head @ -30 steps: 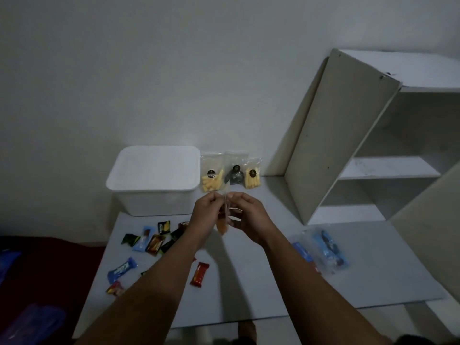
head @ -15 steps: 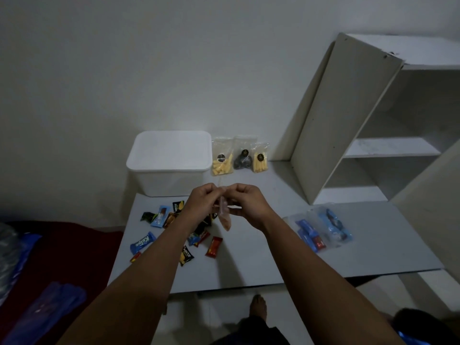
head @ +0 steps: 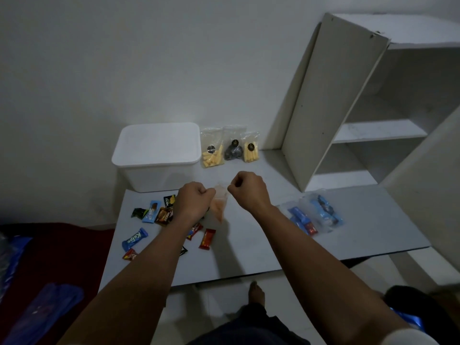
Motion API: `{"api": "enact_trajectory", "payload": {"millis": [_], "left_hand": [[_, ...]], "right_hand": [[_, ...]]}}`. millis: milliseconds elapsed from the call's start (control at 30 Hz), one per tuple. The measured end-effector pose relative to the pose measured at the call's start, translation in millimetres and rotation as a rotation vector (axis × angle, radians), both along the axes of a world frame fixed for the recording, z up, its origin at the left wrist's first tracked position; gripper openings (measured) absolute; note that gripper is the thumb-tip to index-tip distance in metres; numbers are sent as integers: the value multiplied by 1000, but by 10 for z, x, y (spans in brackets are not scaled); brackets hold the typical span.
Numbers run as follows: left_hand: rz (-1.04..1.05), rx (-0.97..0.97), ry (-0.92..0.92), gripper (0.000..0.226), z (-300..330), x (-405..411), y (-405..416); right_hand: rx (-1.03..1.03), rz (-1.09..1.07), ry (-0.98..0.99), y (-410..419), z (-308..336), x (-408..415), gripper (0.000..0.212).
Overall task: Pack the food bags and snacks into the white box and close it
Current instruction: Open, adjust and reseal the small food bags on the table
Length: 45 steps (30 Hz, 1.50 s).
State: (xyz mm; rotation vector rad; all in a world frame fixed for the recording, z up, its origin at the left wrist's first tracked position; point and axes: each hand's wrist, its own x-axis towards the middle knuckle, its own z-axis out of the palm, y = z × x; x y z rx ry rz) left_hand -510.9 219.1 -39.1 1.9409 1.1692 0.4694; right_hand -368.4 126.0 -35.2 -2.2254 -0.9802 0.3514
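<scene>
Hands: left hand point(head: 195, 200) and right hand point(head: 246, 189) are both fisted, each pinching a top corner of the small clear bag point(head: 219, 205) and stretching its upper edge between them.
Small clear bag: held in the air over the middle of the tabletop point(head: 261, 245); orange contents sit in its lower part; long axis runs roughly vertical, bottom tip pointing down toward the board.
White box point(head: 158, 155): lid on, at the tabletop's far left corner, against the wall.
Food bags: three bags point(head: 230, 150) stand in a row just right of the box along the far edge, two with yellow sticks and a dark one between them.
Snacks: loose wrapped snacks point(head: 159, 215) lie scattered over the left half, some hidden under the left forearm; a blue one point(head: 134, 239) and a red one point(head: 130, 255) lie close to the left edge.
Clear packs point(head: 313, 216): blue-wrapped items, near the right part of the far edge.
Open room: bare board along the near edge and in the centre below the hands.
Shelf unit point(head: 348, 108): stands beyond the far right corner.
</scene>
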Motion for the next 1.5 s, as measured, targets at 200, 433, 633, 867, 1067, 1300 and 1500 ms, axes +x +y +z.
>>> {"api": "enact_trajectory", "payload": {"millis": [200, 433, 633, 867, 1067, 1300, 1500], "left_hand": [[43, -14, -134, 18, 63, 41, -29], [-60, -91, -332, 18, 106, 68, 58], [-126, -137, -417, 15, 201, 63, -14], [-46, -226, -562, 18, 258, 44, -86], [-74, -247, -577, 15, 301, 0, -137], [-65, -258, -596, 15, 321, -25, -173], [-113, -269, -542, 20, 319, -7, -208]], "right_hand": [[12, 159, 96, 49, 213, 167, 12], [21, 339, 168, 59, 476, 251, 12], [131, 316, 380, -84, 588, 273, 16], [173, 292, 543, -221, 489, 221, 22], [261, 269, 578, -224, 471, 119, 20], [335, 233, 659, -234, 489, 69, 12], [317, 273, 636, -228, 465, 44, 13]]}}
